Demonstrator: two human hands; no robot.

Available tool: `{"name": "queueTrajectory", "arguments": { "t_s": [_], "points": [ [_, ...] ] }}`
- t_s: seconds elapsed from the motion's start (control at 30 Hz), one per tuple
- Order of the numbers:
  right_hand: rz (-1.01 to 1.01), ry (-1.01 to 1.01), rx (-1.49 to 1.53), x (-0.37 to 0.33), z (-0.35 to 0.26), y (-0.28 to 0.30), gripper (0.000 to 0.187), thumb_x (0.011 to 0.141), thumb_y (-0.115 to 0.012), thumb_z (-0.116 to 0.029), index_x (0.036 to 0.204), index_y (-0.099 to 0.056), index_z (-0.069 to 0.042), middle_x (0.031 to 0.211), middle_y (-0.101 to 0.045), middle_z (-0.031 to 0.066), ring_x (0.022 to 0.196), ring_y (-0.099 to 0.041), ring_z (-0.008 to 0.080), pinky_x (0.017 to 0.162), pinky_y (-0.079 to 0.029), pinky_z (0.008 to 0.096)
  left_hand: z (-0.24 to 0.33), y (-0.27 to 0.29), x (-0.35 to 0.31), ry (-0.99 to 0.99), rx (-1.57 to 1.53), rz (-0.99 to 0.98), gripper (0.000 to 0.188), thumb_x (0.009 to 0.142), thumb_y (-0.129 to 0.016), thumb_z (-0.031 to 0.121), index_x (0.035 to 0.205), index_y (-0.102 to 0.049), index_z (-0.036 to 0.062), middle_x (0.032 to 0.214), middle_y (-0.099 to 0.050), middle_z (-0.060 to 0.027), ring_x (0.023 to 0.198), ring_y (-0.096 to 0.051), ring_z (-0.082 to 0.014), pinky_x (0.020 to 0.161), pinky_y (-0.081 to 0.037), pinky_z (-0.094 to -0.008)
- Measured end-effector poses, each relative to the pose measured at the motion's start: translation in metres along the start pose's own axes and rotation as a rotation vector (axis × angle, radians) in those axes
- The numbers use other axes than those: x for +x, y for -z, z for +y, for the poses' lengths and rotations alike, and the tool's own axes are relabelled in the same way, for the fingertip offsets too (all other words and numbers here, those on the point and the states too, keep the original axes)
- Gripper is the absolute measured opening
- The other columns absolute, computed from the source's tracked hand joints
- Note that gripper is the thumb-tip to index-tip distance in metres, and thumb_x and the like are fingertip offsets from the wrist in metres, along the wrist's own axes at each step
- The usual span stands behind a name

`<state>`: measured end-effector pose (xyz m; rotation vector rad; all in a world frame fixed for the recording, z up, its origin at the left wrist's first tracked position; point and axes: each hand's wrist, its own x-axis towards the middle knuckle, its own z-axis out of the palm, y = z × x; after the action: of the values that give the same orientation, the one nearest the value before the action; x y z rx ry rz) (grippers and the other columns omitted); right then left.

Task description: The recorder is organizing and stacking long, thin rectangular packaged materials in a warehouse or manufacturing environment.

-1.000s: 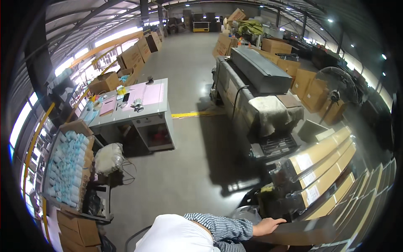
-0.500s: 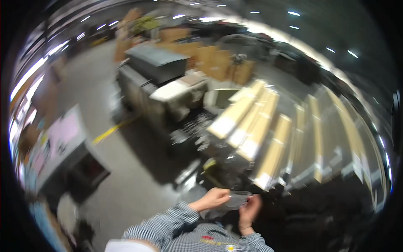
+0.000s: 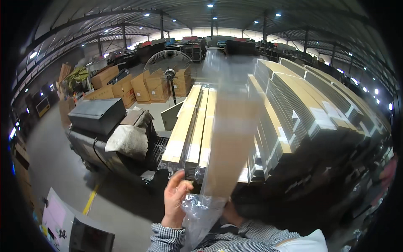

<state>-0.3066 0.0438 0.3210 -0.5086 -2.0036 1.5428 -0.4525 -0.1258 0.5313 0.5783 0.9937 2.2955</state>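
A long clear plastic bag [image 3: 201, 208] rises in front of me, its upper part smeared by motion. A broad brown surface shows in or through it; I cannot tell which. Crumpled plastic gathers at its lower end, close to my body. My left hand [image 3: 174, 200] is raised on the left of this crumpled end, fingers bent and thumb apart from them, with the plastic near the palm. Behind the bag's lower edge, my right hand [image 3: 232, 213] grips it, with the fingers mostly hidden. Long yellowish boards [image 3: 183, 136] in clear wrap lie just beyond.
Tall stacks of long flat panels [image 3: 289, 105] fill the right side. A dark machine [image 3: 98, 143] with a white cloth [image 3: 130, 140] stands left, before a large fan [image 3: 169, 74] and cardboard boxes [image 3: 147, 86]. A small table [image 3: 58, 214] stands lower left, beside a yellow floor line [image 3: 90, 200].
My view has swung right and up. The plastic, stretched low between both hands before, now rises high in front of me. My left hand has lifted, and my right hand is partly hidden.
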Motion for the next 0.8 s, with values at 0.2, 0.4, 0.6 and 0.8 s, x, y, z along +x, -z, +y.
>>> {"name": "queueTrajectory", "arguments": {
  "t_s": [0.2,0.4,0.6,0.8],
  "points": [
    [0.223,-0.070,0.364,0.247,-0.083,0.031,0.050,0.086,-0.075,-0.023,0.122,-0.054,0.005,0.111,-0.065,0.0114,0.101,-0.061,0.0189,0.086,-0.051,0.0347,-0.153,0.213,-0.078,0.172,0.550,0.690,0.029,0.086,-0.069,0.004,0.112,-0.065,-0.0076,0.100,-0.068,-0.0064,0.086,-0.059,-0.0095,0.079,-0.047,-0.0228],
    [0.277,-0.177,0.392,0.435,-0.034,0.024,0.064,0.085,-0.076,-0.026,0.129,-0.048,0.011,0.123,-0.061,0.0177,0.110,-0.059,0.0229,0.094,-0.046,0.0350,-0.128,0.160,-0.067,0.584,0.275,0.402,0.032,0.088,-0.061,0.007,0.120,-0.064,0.0041,0.080,-0.062,0.0000,0.074,-0.056,-0.0096,0.063,-0.047,-0.0236],
    [0.176,-0.347,0.564,0.527,0.058,0.002,0.048,0.086,-0.075,-0.022,0.118,-0.057,0.009,0.112,-0.066,0.0149,0.101,-0.064,0.0228,0.086,-0.051,0.0339,-0.101,0.114,-0.001,0.613,0.540,0.353,0.028,0.085,-0.060,0.010,0.107,-0.068,-0.0055,0.095,-0.069,-0.0065,0.083,-0.059,-0.0130,0.072,-0.048,-0.0271],
    [0.348,-0.236,0.194,0.570,0.059,0.020,0.030,0.090,-0.068,-0.025,0.101,-0.071,0.003,0.096,-0.073,0.0089,0.087,-0.066,0.0160,0.078,-0.050,0.0298,-0.157,0.144,0.084,0.393,0.634,0.409,0.023,0.086,-0.068,0.003,0.107,-0.065,-0.0072,0.088,-0.065,-0.0022,0.077,-0.056,-0.0079,0.069,-0.045,-0.0228]
  ]
}}
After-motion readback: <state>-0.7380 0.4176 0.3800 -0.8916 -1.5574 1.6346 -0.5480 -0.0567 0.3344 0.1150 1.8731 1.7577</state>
